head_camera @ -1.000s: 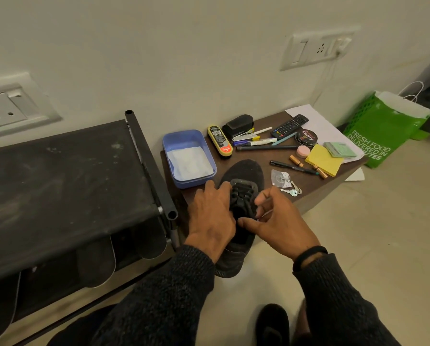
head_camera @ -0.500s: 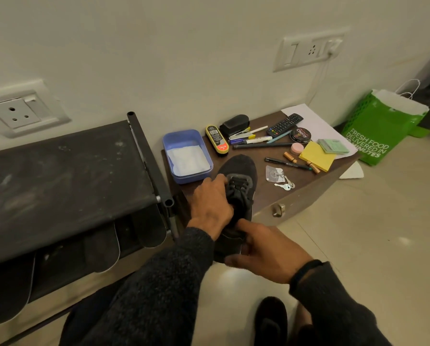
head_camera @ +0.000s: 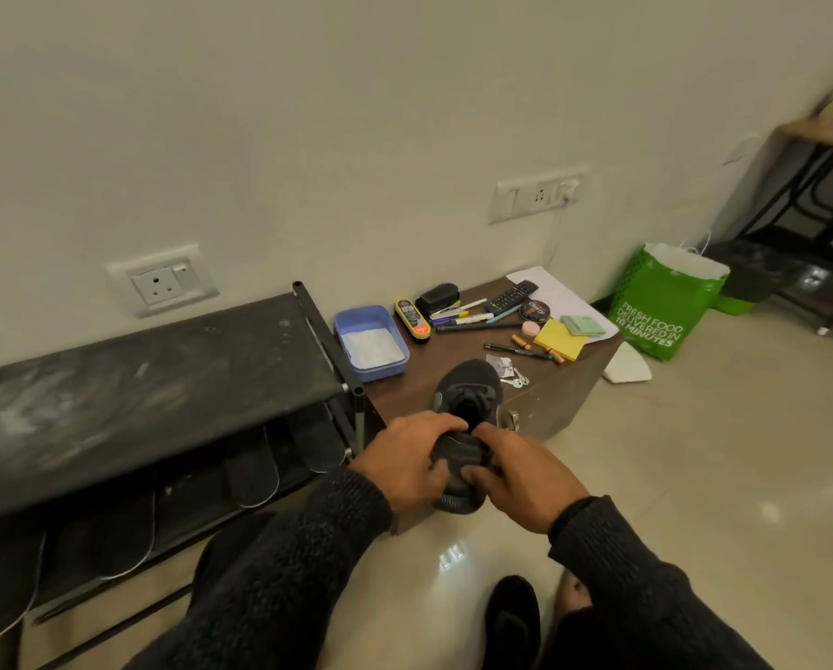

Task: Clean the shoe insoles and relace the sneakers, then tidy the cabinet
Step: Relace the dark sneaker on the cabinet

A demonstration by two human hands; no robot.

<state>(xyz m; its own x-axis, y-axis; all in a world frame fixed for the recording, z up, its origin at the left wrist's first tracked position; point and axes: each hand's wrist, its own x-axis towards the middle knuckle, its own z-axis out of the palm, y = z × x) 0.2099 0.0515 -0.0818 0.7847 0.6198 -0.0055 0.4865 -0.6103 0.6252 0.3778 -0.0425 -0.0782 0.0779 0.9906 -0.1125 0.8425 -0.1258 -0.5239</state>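
Note:
A black sneaker lies toe away from me, its toe over the front edge of a low brown cabinet. My left hand grips the sneaker's heel from the left. My right hand grips the same heel from the right, fingers curled under it. The shoe's opening shows dark between my hands and the laces. Several dark insoles lean under the black shoe rack on the left.
On the cabinet top sit a blue tub, a yellow brush, pens, a remote, a polish tin, sticky notes and keys. A green bag stands on the floor to the right. My black slipper is below.
The view has pulled back and up from the cabinet. My right hand moved from the laces down to the heel, and both hands now hold the sneaker's heel end.

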